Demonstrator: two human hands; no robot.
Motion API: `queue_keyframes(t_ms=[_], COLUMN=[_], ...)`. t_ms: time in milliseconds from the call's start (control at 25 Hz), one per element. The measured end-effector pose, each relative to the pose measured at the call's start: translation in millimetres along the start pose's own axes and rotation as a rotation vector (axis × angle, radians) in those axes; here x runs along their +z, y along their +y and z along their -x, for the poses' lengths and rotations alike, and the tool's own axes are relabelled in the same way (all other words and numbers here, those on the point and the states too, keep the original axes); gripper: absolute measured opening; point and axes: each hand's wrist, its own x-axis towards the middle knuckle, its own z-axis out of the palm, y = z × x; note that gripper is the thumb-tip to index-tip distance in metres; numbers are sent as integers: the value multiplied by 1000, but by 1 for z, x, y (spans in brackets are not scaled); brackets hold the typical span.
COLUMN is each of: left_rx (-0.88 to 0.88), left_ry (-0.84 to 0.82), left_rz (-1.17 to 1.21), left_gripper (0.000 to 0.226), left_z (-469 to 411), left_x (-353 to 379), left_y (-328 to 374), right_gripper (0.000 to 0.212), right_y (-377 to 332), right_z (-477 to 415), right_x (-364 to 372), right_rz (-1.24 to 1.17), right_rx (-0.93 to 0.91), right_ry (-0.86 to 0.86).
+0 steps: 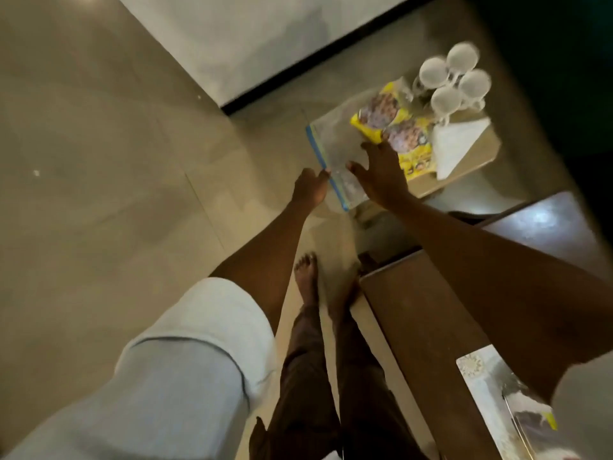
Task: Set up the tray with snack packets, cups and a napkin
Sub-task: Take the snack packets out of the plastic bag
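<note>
A clear plastic zip bag [335,141] with a blue strip [317,151] lies partly over a small beige surface [482,159]. My left hand [310,190] pinches the bag's blue edge at its near end. My right hand [381,177] is spread flat on the bag, its fingertips touching the nearer of two yellow snack packets [411,144]. The other packet [381,111] lies just beyond. Several white cups [451,81] stand in a cluster behind the packets. A folded white napkin [459,141] lies to the right of the packets. The view is blurred.
A brown wooden table [424,313] stands to my right, with a patterned sheet or packet [497,393] at its near end. My bare feet [306,280] are on the tiled floor [116,194]. A white wall with a black skirting [298,61] runs behind.
</note>
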Motion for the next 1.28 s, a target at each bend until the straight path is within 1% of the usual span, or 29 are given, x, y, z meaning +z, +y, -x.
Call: queue_keyframes(t_ms=[80,240,320,440,480,560,640,720,800,920,1000,1040,1080,1120,1200,1280], left_rx=[-75,-273,-327,-361,-366,-351,-338,-293,-243,-168,-156,-147,-173,-182,-139,-19], left_ry=[-19,-37,-89,-197,-236,-262,-216,-190,-173,-119,-108,-98,-71,-82,-128,-118], left_rz=[124,424,570,846,941,1042,1108,1099,1049,955,960,948,923,899,845,738], left_gripper=[64,57,61,76,76,66,45,29,21,29,34,33,30,26,20,24], left_z=[-46,-93,-100,-115,-121,-127,-128,-118,-108,-86,-58,-41,-30,-12,18,35], left_x=[16,56,72,83,83,85,85,83,79,67,58,55,61,58,45,12], left_y=[-28,-71,-79,-86,-84,-73,-71,-71,-75,-64,-57,-54,-63,-58,-28,31], right_gripper=[60,55,54,52,53,57,59,57,51,30,16,14,13,12,10,9], right_y=[10,33,46,51,52,54,52,51,46,29,18,11,14,12,4,-26], right_z=[-19,-26,-22,-32,-39,-52,-57,-50,-42,-35,-20,-6,8,23,41,31], right_x=[43,112,131,143,144,140,138,137,138,122,109,101,108,99,71,23], right_rz=[-38,-102,-146,-172,-169,-192,-251,-292,-299,-341,-357,-369,-369,-388,-461,-600], right_rx=[-1,14,47,42,39,85,175,190,160,162,189,201,243,271,319,318], right_ry=[-41,-110,-130,-153,-175,-196,-220,-217,-205,-102,-72,-71,-84,-48,39,161])
